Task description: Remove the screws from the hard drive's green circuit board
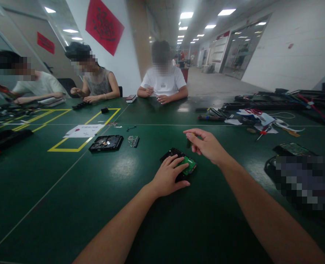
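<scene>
A hard disk drive (190,165) with a green circuit board facing up lies on the green table, partly covered by my left hand (170,175). That hand rests flat across it, fingers spread and thumb along the near side. Just above and right of the drive, my right hand (206,145) is closed in a pinch on a short dark tool that looks like a screwdriver (189,142). Its lower end is hard to make out. Farther left sit a black drive casing (106,143) and a small loose circuit board (133,141).
A paper sheet (84,130) lies inside yellow tape (66,149) at left. Cables, papers and a red-handled screwdriver (263,133) clutter the right side. Dark equipment (272,168) stands at the near right. Three people sit across the table, beside a white box (131,98).
</scene>
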The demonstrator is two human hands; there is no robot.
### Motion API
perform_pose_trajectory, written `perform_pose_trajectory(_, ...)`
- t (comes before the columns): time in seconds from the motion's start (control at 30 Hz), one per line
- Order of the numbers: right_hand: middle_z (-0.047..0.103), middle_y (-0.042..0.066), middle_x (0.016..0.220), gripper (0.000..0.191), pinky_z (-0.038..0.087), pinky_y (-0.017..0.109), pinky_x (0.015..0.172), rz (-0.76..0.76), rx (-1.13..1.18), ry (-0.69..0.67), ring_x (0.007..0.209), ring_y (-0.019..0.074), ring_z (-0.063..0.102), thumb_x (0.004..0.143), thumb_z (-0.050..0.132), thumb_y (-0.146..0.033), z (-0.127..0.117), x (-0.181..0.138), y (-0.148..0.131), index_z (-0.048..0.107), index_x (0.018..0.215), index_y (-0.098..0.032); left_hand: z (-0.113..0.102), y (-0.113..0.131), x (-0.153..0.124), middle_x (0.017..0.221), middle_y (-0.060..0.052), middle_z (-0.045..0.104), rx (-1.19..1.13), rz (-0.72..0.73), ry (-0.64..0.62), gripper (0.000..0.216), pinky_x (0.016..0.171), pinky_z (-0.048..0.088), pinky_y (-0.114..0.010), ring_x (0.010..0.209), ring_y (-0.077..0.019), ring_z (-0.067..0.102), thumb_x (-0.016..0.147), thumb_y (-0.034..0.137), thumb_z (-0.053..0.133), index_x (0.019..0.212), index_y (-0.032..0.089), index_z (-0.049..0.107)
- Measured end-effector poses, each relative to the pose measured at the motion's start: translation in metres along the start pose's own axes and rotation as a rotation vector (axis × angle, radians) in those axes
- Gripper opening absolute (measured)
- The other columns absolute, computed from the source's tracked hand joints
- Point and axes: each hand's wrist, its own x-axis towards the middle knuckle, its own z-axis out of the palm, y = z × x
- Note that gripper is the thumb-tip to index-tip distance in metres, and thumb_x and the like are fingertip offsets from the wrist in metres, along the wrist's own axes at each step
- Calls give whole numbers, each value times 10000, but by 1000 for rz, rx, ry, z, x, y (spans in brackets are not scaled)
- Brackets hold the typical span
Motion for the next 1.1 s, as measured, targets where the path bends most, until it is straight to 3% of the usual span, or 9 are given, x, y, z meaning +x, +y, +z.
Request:
perform_pose_trajectory(0.13,720,82,1087,294,448,216,389,49,174,-12,549,118,657,908,690,-431,4,-1,-3,558,1069,-224,-1,-1,0,1612,-83,435,-15,3,0,733,1238,247,-594,1529,-375,304,904,654,667,1526,314,480)
perform_pose_trajectory(0.3,704,90,1072,168,499,210,411,102,220,1,636,159,730,952,596,-365,4,0,-3,617,1010,-208,0,-1,0,1608,-85,440,-8,10,-2,734,1243,244,-585,1532,-374,295,905,661,661,1519,298,491)
perform_pose_trajectory(0.43,676,61,870,245,546,238,453,111,204,24,600,163,714,972,581,-437,2,1,-1,658,984,-204,1,-1,0,1607,-91,440,3,9,1,734,1243,247,-586,1529,-371,304,906,663,660,1518,294,492)
perform_pose_trajectory(0.53,666,36,793,319,510,219,430,73,127,16,546,130,661,938,645,-521,2,2,0,662,952,-202,2,-2,0,1605,-88,441,-2,13,6,734,1246,242,-587,1531,-372,300,904,661,664,1518,299,491)
perform_pose_trajectory(0.73,724,65,967,369,481,215,404,63,175,33,568,132,677,854,766,-506,3,0,-1,584,978,-210,1,-2,0,1601,-89,443,1,12,4,749,1246,243,-585,1530,-373,301,900,664,667,1528,299,481)
perform_pose_trajectory(0.83,713,71,991,291,527,221,456,75,212,16,624,144,710,886,738,-448,3,0,-2,608,963,-200,1,-2,-1,1605,-82,438,6,6,12,734,1248,243,-583,1528,-368,303,908,661,659,1524,301,485)
perform_pose_trajectory(1.0,689,94,1084,241,471,202,384,113,191,46,585,128,699,956,621,-410,2,1,-3,695,1065,-209,2,-2,-1,1596,-86,449,-9,13,20,728,1242,255,-585,1528,-366,306,903,650,674,1516,302,492)
perform_pose_trajectory(1.1,689,87,1058,217,500,216,412,124,236,40,589,131,697,965,594,-368,3,2,-1,681,1098,-220,3,-3,-1,1594,-86,451,-7,12,20,728,1245,248,-584,1525,-367,310,900,649,678,1512,299,496)
